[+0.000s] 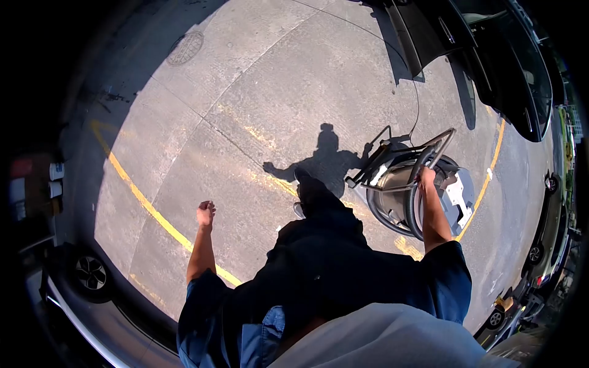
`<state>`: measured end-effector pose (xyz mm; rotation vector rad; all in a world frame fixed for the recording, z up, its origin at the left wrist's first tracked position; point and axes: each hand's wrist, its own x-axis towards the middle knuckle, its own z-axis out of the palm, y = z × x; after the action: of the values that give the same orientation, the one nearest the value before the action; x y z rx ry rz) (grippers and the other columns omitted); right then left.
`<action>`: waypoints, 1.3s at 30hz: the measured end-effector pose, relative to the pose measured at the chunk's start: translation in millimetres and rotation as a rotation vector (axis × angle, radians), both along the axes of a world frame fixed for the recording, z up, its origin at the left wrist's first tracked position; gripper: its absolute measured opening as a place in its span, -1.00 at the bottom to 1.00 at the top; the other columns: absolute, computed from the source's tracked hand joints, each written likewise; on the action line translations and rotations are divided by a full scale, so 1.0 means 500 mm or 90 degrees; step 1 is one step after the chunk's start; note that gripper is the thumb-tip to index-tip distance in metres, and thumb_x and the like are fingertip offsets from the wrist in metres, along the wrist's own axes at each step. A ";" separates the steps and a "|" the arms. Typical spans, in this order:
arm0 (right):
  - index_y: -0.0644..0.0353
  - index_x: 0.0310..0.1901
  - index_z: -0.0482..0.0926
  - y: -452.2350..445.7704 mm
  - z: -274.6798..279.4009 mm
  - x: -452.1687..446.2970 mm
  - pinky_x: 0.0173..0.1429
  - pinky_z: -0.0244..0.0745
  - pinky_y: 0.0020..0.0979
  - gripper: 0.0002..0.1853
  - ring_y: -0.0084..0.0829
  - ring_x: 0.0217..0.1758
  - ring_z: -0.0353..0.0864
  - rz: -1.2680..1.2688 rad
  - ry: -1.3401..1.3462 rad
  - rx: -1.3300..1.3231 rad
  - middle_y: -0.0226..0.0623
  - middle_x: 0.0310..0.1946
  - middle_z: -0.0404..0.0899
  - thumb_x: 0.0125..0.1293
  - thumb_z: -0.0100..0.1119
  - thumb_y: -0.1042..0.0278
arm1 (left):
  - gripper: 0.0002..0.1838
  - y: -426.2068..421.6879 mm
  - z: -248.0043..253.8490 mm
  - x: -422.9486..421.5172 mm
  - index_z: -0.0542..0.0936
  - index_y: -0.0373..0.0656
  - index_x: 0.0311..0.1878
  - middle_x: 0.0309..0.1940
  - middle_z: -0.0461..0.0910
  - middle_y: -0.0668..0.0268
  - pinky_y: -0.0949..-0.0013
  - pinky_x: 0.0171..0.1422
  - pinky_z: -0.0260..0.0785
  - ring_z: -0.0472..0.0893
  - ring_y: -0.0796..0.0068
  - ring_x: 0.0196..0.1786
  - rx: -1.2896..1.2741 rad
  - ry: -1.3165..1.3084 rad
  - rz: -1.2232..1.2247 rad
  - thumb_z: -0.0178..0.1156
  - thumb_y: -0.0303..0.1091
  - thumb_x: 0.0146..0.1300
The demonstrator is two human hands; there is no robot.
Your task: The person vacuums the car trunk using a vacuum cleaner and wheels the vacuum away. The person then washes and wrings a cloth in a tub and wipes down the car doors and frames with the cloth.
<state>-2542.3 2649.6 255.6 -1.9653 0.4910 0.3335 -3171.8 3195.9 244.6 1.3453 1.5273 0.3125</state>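
My right hand (427, 176) is closed on the dark hose and handle area of a wheeled vacuum machine (392, 181), which stands on the pavement to my right. The machine has a metal frame, a round tank and a black hose coiled around it. My left hand (207, 213) hangs over the concrete with its fingers curled in, and nothing shows in it. A thin cable (418, 104) runs from the machine toward a dark car.
A black car (491, 55) with a door ajar stands at the upper right. Another car (116, 319) is at the lower left. Yellow lines (144, 199) mark the concrete, and a manhole cover (185, 48) lies at the upper left. Parked vehicles line the far right.
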 end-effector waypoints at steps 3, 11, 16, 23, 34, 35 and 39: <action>0.34 -0.61 0.47 0.098 -0.006 0.039 -0.72 0.30 -0.31 -0.69 -0.30 -0.82 0.44 0.011 -0.022 0.040 -0.20 -0.79 0.43 0.14 0.13 0.27 | -0.81 0.172 -0.005 0.122 0.53 -0.17 -0.12 -0.37 0.59 0.35 0.48 -0.31 0.37 0.54 0.57 -0.37 0.020 -0.051 -0.018 0.11 -0.29 0.31; 0.31 -0.50 0.51 0.479 0.059 0.134 -0.70 0.30 -0.31 -0.82 -0.35 -0.77 0.39 -0.078 0.024 -0.004 -0.26 -0.69 0.42 0.17 0.07 0.38 | -0.79 0.403 0.010 0.234 0.52 -0.13 -0.10 -0.34 0.59 0.33 0.42 -0.31 0.39 0.57 0.50 -0.36 -0.149 -0.128 -0.068 0.13 -0.27 0.26; 0.32 -0.50 0.50 0.777 0.161 0.139 -0.72 0.28 -0.35 -0.78 -0.34 -0.80 0.39 -0.066 0.041 0.068 -0.25 -0.73 0.41 0.21 -0.01 0.38 | -0.74 0.546 0.047 0.127 0.53 -0.10 -0.12 -0.36 0.60 0.34 0.44 -0.38 0.40 0.58 0.50 -0.40 -0.243 -0.075 -0.047 0.21 -0.17 0.23; 0.23 -0.65 0.42 1.114 0.184 0.254 -0.74 0.17 -0.35 -0.71 -0.39 -0.84 0.32 -0.175 -0.009 0.103 -0.30 -0.79 0.35 0.21 0.12 0.36 | -0.76 0.835 0.043 0.130 0.52 -0.06 -0.17 -0.40 0.61 0.32 0.37 -0.42 0.46 0.61 0.45 -0.42 -0.270 0.121 0.079 0.23 -0.14 0.21; 0.21 -0.60 0.44 1.770 0.294 0.395 -0.72 0.19 -0.39 -0.70 -0.46 -0.81 0.29 -0.198 0.013 0.204 -0.38 -0.78 0.31 0.21 0.21 0.29 | -0.86 1.499 0.168 0.407 0.52 -0.13 -0.13 -0.40 0.56 0.38 0.47 -0.39 0.36 0.53 0.57 -0.42 -0.137 -0.113 0.077 0.05 -0.35 0.32; 0.21 -0.57 0.44 1.851 0.300 0.414 -0.74 0.20 -0.38 -0.71 -0.44 -0.81 0.29 -0.223 0.011 0.206 -0.36 -0.76 0.33 0.21 0.23 0.25 | -0.87 1.568 0.208 0.448 0.52 -0.12 -0.14 -0.39 0.56 0.39 0.48 -0.36 0.36 0.53 0.57 -0.40 -0.116 -0.121 0.065 0.03 -0.38 0.31; 0.22 -0.49 0.45 2.089 0.316 0.471 -0.75 0.21 -0.35 -0.74 -0.37 -0.80 0.32 -0.219 0.055 0.196 -0.31 -0.69 0.38 0.24 0.20 0.25 | -0.89 1.847 0.247 0.539 0.52 -0.10 -0.18 -0.35 0.57 0.39 0.47 -0.29 0.36 0.54 0.56 -0.35 -0.084 -0.121 0.002 0.01 -0.42 0.29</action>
<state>-2306.8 3694.1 413.4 -1.5412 0.7741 0.2582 -2902.5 4119.6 368.1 1.1763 1.3684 0.3267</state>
